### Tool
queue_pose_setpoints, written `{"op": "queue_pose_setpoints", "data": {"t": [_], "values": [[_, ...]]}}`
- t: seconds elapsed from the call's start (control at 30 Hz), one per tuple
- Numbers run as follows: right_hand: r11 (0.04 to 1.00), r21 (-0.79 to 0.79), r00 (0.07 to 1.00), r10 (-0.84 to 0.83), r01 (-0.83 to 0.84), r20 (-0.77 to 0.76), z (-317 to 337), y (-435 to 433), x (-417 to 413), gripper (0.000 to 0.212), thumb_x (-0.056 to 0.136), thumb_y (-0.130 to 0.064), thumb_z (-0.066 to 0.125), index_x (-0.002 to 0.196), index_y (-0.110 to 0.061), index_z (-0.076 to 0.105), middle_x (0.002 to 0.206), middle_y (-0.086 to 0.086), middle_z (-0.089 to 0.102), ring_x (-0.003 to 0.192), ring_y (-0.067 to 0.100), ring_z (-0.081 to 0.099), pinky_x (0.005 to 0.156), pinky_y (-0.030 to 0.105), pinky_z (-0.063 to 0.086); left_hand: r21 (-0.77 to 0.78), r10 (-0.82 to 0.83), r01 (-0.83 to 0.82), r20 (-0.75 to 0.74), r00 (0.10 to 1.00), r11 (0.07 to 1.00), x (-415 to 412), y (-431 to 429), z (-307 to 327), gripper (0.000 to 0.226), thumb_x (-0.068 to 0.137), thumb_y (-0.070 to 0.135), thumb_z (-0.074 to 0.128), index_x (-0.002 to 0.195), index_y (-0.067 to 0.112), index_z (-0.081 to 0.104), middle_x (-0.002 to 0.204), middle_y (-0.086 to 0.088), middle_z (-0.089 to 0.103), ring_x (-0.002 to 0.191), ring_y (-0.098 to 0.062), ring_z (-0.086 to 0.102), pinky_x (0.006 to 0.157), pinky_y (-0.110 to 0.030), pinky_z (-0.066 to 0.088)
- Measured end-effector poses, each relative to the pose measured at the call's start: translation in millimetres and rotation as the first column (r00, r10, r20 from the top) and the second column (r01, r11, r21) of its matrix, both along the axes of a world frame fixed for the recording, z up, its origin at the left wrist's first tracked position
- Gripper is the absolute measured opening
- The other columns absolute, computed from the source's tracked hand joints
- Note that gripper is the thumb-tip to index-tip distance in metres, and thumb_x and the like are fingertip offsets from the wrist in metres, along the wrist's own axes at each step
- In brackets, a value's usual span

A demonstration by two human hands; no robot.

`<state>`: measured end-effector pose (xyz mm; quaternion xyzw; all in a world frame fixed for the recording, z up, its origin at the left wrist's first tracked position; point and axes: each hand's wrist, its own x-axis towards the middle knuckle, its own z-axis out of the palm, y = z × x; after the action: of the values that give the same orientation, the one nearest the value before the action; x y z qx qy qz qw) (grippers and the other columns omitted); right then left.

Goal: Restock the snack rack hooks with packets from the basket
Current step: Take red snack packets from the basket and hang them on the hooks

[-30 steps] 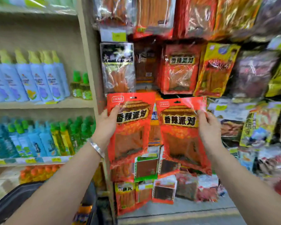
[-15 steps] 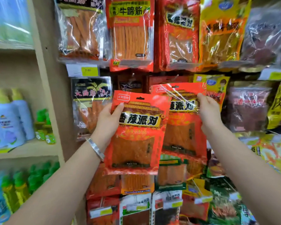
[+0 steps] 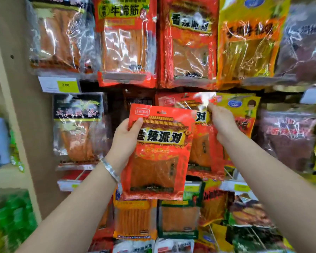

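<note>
My left hand [image 3: 125,141] grips a red snack packet [image 3: 158,154] by its upper left edge, thumb on the front, held upright in front of the rack. Behind and to its right, my right hand [image 3: 222,123] pinches the top right of a second red packet [image 3: 202,147] of the same kind, raised against the middle row of hanging packets. The hook itself is hidden behind the packets. The basket is out of view.
Rows of hanging snack packets fill the rack: an orange-red one [image 3: 126,39] and a yellow one [image 3: 248,39] above, a black-labelled one [image 3: 77,128] at left. A beige shelf upright [image 3: 16,106] stands left, with a yellow price tag [image 3: 65,84].
Both hands rose with their packets and the view tilted up. The right hand's packet moved up and back against the rack's middle row, behind the left packet.
</note>
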<state>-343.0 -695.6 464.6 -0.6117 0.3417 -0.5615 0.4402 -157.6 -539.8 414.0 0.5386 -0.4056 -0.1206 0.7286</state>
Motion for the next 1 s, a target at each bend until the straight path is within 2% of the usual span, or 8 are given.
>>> {"op": "queue_pose_setpoints", "data": {"t": [0.07,0.17,0.3,0.5,0.6,0.73,0.83,1.0], "values": [[0.999,-0.036,1.000,-0.025,0.025,-0.005,-3.3,-4.4,2.5,0.036,0.096,-0.027,0.049,0.109,0.005,0.062,0.083,0.007,0.062,0.070,-0.003,0.062,0.051,0.015,0.043,-0.005,0.020,-0.020,-0.003,1.000,1.000,-3.5,-5.6,-1.4,0.015,0.092,0.038,0.056,0.091,0.030,0.067,0.097,0.002,0.073,0.088,-0.011,0.069,0.080,-0.036,0.056],[0.991,-0.099,0.996,-0.093,0.093,0.000,-11.2,-10.1,3.2,0.035,0.092,-0.028,0.056,0.092,0.006,0.061,0.090,0.023,0.061,0.082,0.028,0.060,0.072,0.035,0.045,-0.006,0.016,-0.016,-0.013,1.000,1.000,-9.4,-9.9,-3.9,0.016,0.094,0.035,0.054,0.099,0.025,0.067,0.101,-0.001,0.072,0.095,-0.017,0.068,0.087,-0.041,0.054],[0.980,-0.158,0.992,-0.118,0.125,0.052,-25.0,-16.2,-1.4,0.028,0.088,-0.032,0.062,0.111,-0.018,0.052,0.102,-0.002,0.055,0.091,0.011,0.053,0.083,0.024,0.041,-0.002,0.025,-0.025,-0.001,1.000,1.000,-13.1,-12.6,-5.5,0.018,0.094,0.035,0.053,0.101,0.023,0.066,0.098,0.001,0.072,0.090,-0.015,0.069,0.078,-0.034,0.056],[0.974,-0.136,0.982,0.187,-0.183,0.011,-33.2,-2.7,-1.8,0.036,0.081,-0.061,0.057,0.075,-0.025,0.062,0.077,-0.006,0.064,0.075,0.014,0.060,0.069,0.032,0.049,-0.015,-0.029,0.029,-0.016,0.999,0.999,-27.2,-21.5,-2.0,0.014,0.095,0.033,0.053,0.096,0.027,0.066,0.090,0.009,0.074,0.084,-0.008,0.070,0.067,-0.023,0.056],[0.966,-0.178,0.982,0.189,-0.189,-0.017,-33.9,-0.7,-0.5,0.057,0.078,-0.062,0.057,0.083,-0.006,0.064,0.095,0.026,0.064,0.080,0.027,0.059,0.083,0.046,0.047,0.017,-0.068,0.068,-0.020,0.998,0.998,-31.5,-29.6,0.2,0.014,0.093,0.034,0.055,0.102,0.028,0.064,0.100,0.006,0.073,0.094,-0.013,0.068,0.082,-0.034,0.054],[0.954,-0.284,0.992,0.117,-0.098,0.051,-27.9,-5.5,-8.0,0.047,0.092,-0.041,0.055,0.076,0.003,0.053,0.072,0.027,0.050,0.068,0.015,0.046,0.069,0.034,0.034,-0.049,0.059,-0.049,0.209,0.976,0.998,-29.7,-35.4,13.4,0.043,0.089,0.014,0.060,0.127,0.021,0.044,0.119,0.006,0.057,0.102,-0.005,0.059,0.082,-0.014,0.048],[0.935,-0.347,0.997,0.078,-0.070,0.010,-20.6,-8.3,-11.3,0.052,0.095,-0.037,0.052,0.086,0.014,0.052,0.083,0.037,0.053,0.069,0.019,0.045,0.066,0.037,0.036,-0.150,0.250,-0.200,0.533,0.809,0.968,-28.5,-35.5,28.6,0.059,0.085,0.016,0.058,0.140,0.016,0.036,0.128,0.006,0.039,0.125,-0.012,0.042,0.108,-0.029,0.035],[0.915,-0.401,0.999,0.048,-0.036,0.018,-6.1,-8.6,-7.8,0.051,0.095,-0.038,0.051,0.084,0.012,0.052,0.071,0.024,0.047,0.068,0.018,0.043,0.065,0.033,0.031,-0.057,0.117,-0.109,0.716,0.688,0.992,-42.2,-43.0,46.4,0.073,0.084,0.032,0.047,0.150,0.023,0.016,0.127,0.008,0.027,0.130,-0.012,0.024,0.108,-0.025,0.014]]}}
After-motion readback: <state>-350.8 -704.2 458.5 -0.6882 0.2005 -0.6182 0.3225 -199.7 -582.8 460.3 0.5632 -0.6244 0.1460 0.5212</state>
